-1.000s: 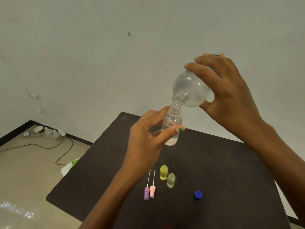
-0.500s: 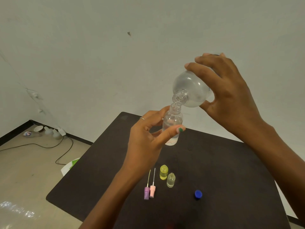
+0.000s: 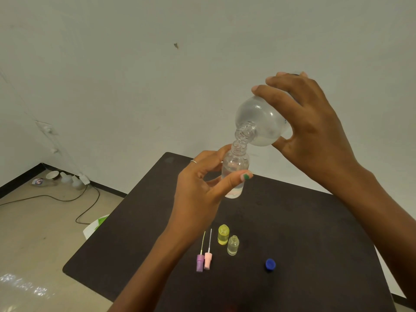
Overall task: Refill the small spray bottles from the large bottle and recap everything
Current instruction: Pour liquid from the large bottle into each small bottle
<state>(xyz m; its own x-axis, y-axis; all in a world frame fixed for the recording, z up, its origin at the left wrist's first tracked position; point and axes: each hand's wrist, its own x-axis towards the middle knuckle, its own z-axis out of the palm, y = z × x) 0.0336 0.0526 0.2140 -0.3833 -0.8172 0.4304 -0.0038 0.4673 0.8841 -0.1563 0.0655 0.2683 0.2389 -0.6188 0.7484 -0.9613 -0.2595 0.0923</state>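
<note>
My right hand (image 3: 315, 136) grips the large clear bottle (image 3: 261, 122), tipped down to the left so its open neck meets the mouth of a small clear bottle (image 3: 235, 167). My left hand (image 3: 202, 188) holds that small bottle upright in the air between thumb and fingers, above the dark table (image 3: 315, 255). On the table stand an uncapped yellow bottle (image 3: 223, 234) and an uncapped pale clear bottle (image 3: 233, 245). A purple spray cap (image 3: 200, 262) and a pink spray cap (image 3: 207, 260) lie beside them with their tubes pointing away. A blue cap (image 3: 270, 264) lies to the right.
The table stands against a white wall. On the floor at the left lie a dark cable (image 3: 67, 199), some small white items (image 3: 67, 179) by the wall, and a white-green object (image 3: 94, 226) next to the table's left edge.
</note>
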